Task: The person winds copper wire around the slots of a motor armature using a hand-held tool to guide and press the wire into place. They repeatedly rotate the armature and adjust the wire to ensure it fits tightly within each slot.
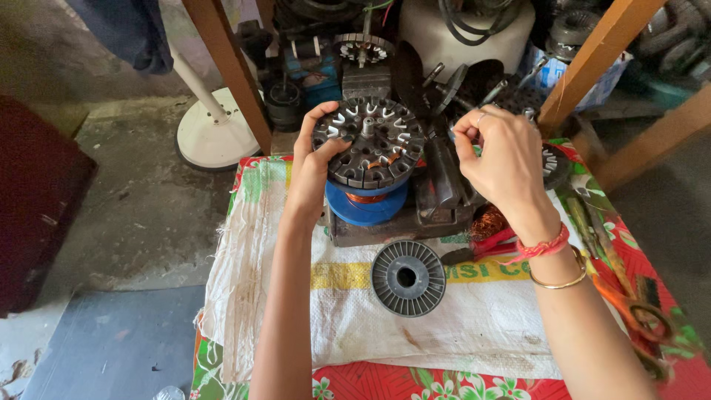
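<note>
The left hand (311, 159) grips the round slotted motor core (368, 142) by its rim, tilted up above the blue spool (366, 206), so the right hand (498, 159), fingertips pinched together, can work beside it.

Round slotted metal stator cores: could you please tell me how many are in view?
3: one dark core in the left hand, one behind it, one partly hidden behind the right hand. Clutter may hide more.
</note>
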A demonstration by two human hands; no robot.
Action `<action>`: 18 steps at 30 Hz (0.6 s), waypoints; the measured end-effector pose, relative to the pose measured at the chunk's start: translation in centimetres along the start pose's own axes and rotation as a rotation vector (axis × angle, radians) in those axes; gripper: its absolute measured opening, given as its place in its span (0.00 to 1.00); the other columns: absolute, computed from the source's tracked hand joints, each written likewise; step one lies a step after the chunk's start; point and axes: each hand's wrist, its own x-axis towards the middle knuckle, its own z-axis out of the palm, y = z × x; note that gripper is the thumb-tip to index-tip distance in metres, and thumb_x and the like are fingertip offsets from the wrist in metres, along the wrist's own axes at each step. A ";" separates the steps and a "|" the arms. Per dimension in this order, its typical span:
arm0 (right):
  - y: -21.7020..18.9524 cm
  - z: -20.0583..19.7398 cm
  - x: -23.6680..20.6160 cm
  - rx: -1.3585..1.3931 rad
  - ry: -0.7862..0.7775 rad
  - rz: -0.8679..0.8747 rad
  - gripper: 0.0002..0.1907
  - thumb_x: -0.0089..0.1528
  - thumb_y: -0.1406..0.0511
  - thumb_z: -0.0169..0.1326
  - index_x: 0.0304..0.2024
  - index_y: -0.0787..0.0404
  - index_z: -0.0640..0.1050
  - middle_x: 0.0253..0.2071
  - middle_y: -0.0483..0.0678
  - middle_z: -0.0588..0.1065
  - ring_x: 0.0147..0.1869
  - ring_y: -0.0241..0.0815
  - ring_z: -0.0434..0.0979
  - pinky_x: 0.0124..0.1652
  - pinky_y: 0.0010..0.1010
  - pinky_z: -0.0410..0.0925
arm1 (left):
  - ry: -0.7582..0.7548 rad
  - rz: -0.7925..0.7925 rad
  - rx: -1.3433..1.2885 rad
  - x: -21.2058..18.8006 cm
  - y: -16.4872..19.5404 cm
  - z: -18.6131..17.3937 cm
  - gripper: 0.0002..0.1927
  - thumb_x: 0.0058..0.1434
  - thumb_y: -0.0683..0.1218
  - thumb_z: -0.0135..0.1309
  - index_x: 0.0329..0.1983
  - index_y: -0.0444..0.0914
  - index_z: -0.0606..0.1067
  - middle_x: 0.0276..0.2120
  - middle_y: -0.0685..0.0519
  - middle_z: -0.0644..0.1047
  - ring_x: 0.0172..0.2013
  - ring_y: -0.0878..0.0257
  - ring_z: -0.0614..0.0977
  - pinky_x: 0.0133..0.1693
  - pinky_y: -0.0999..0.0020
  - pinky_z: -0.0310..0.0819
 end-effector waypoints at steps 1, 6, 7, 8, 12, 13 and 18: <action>0.1 0.0 -0.1 0.031 -0.032 0.051 0.03 0.59 0.70 0.58 0.34 0.64 0.82 0.31 0.52 0.79 0.32 0.49 0.80 0.36 0.37 0.71 | 0.001 -0.002 0.005 -0.1 0.0 0.0 0.26 0.58 0.35 0.49 0.62 0.40 0.70 0.46 0.52 0.78 0.44 0.67 0.79 0.49 0.72 0.76; 0.3 0.3 -0.2 0.078 -0.250 0.210 0.07 0.58 0.66 0.59 0.36 0.62 0.84 0.27 0.54 0.79 0.29 0.50 0.81 0.35 0.37 0.71 | 0.006 -0.017 0.005 -0.1 0.1 0.0 0.26 0.59 0.35 0.49 0.62 0.41 0.70 0.45 0.52 0.78 0.43 0.67 0.79 0.48 0.72 0.76; 0.3 0.3 -0.1 0.078 -0.269 0.212 0.07 0.58 0.66 0.60 0.37 0.62 0.84 0.27 0.54 0.79 0.29 0.51 0.80 0.34 0.38 0.71 | 0.006 -0.015 0.001 -0.1 0.1 0.0 0.26 0.59 0.35 0.49 0.62 0.41 0.70 0.45 0.52 0.78 0.43 0.67 0.79 0.48 0.72 0.76; 0.2 0.2 -0.1 0.065 -0.268 0.220 0.07 0.58 0.66 0.60 0.37 0.62 0.84 0.28 0.55 0.79 0.30 0.51 0.81 0.35 0.38 0.71 | 0.006 -0.013 -0.002 -0.1 0.1 0.1 0.26 0.58 0.35 0.49 0.62 0.41 0.70 0.45 0.52 0.78 0.43 0.66 0.79 0.48 0.72 0.76; -0.7 -0.1 -0.1 -0.004 -0.121 0.095 0.10 0.58 0.66 0.62 0.41 0.64 0.83 0.38 0.56 0.80 0.43 0.52 0.80 0.44 0.39 0.70 | -0.005 -0.016 -0.028 -0.1 0.1 0.0 0.26 0.59 0.35 0.49 0.62 0.41 0.69 0.46 0.52 0.78 0.43 0.66 0.79 0.48 0.72 0.76; -1.0 -0.2 -0.3 -0.025 -0.049 0.026 0.12 0.58 0.67 0.63 0.43 0.65 0.82 0.42 0.56 0.79 0.47 0.53 0.79 0.47 0.40 0.70 | -0.007 -0.017 -0.036 -0.1 0.1 0.0 0.26 0.59 0.34 0.49 0.62 0.41 0.69 0.46 0.52 0.78 0.43 0.66 0.79 0.48 0.71 0.76; -1.7 0.5 -0.4 0.019 -0.064 -0.169 0.14 0.58 0.69 0.62 0.46 0.66 0.83 0.51 0.53 0.80 0.56 0.52 0.76 0.56 0.41 0.66 | -0.001 -0.018 -0.024 -0.1 0.2 -0.1 0.27 0.58 0.34 0.49 0.62 0.41 0.69 0.46 0.51 0.78 0.43 0.66 0.80 0.48 0.71 0.77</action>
